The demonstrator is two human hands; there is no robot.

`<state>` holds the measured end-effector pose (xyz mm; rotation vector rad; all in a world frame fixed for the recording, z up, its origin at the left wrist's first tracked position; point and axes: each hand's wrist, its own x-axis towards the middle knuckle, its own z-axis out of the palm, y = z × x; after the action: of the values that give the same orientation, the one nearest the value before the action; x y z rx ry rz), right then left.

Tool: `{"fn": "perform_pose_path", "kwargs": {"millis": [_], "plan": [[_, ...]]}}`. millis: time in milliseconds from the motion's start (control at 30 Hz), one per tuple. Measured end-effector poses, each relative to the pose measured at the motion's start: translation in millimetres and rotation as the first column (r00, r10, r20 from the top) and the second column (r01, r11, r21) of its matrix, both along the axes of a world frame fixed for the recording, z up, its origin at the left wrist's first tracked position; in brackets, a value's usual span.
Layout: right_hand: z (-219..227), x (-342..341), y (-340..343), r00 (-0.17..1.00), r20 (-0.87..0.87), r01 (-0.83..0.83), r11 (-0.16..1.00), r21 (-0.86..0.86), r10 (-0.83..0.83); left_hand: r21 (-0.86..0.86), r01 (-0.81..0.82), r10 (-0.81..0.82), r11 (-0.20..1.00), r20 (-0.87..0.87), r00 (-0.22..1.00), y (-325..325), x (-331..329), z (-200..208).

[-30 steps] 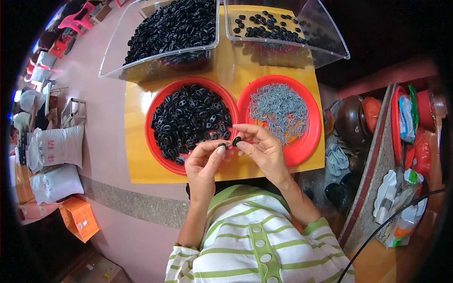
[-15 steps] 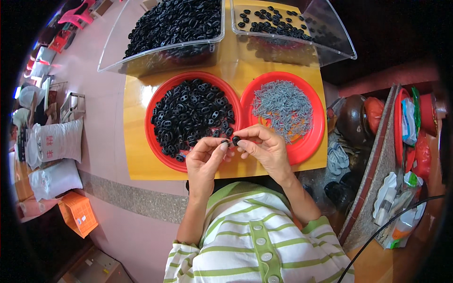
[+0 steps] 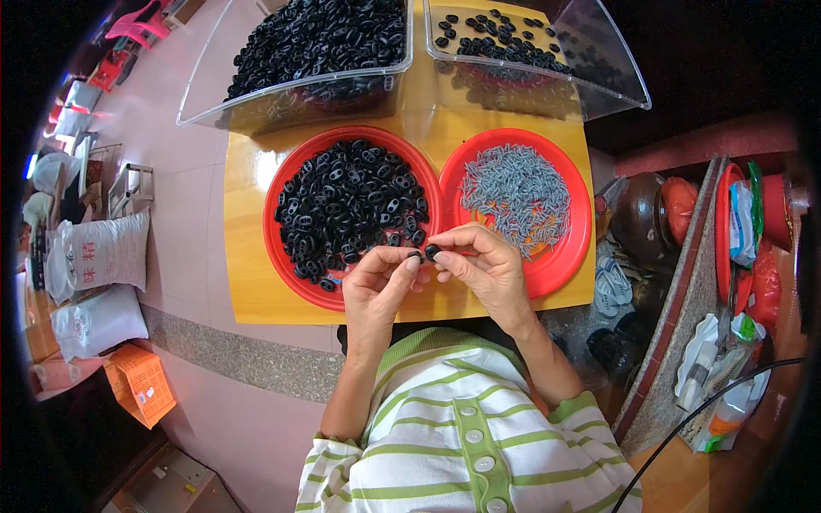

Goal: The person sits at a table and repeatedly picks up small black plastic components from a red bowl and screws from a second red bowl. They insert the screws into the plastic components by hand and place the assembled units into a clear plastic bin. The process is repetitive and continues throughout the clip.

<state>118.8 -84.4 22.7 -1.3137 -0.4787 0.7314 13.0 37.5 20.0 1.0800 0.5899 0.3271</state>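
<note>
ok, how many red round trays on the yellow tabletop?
2: a left tray holding black pieces and, beside it, a right tray holding small grey pieces. The heaped clear bin behind could hide more.

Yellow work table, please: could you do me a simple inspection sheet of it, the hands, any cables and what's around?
Surface: yellow table, bearing two red plates and two clear bins.
Job's things: left red plate holds black two-holed pieces; right red plate holds grey screw-like pieces; left clear bin heaped with black pieces, right clear bin fewer.
Clutter: packets on the right; white sacks on the left.
Hands: left hand pinches a small black piece; right hand pinches another.
Cables: black cable, at right, beyond the table.
Surroundings: brown jar, slippers, orange container.
</note>
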Motion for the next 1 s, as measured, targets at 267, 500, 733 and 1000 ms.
{"fn": "perform_pose_path", "kwargs": {"millis": [267, 500, 733, 1000], "plan": [[-2.2, -0.8, 0.2, 0.984, 0.175, 0.030, 0.998, -0.060, -0.019, 0.045, 0.014, -0.015, 0.999, 0.010, 1.000, -1.0, 1.0, -0.4], [-2.9, -1.0, 1.6, 0.993, 0.115, 0.028, 0.998, -0.049, -0.022, 0.023, 0.020, -0.019, 1.000, -0.009, 1.000, 1.5, -0.2, -4.1], [-6.5, -4.2, 1.5, 0.997, 0.074, 0.029, 0.999, -0.035, -0.026, 0.005, 0.018, -0.018, 1.000, -0.020, 1.000, 0.8, -1.5, -4.0], [-4.1, -10.8, 4.5, 0.987, 0.148, 0.066, 0.998, -0.013, -0.063, 0.006, 0.039, -0.039, 0.999, 0.026, 0.999, -0.6, -0.3, -8.8]]}}
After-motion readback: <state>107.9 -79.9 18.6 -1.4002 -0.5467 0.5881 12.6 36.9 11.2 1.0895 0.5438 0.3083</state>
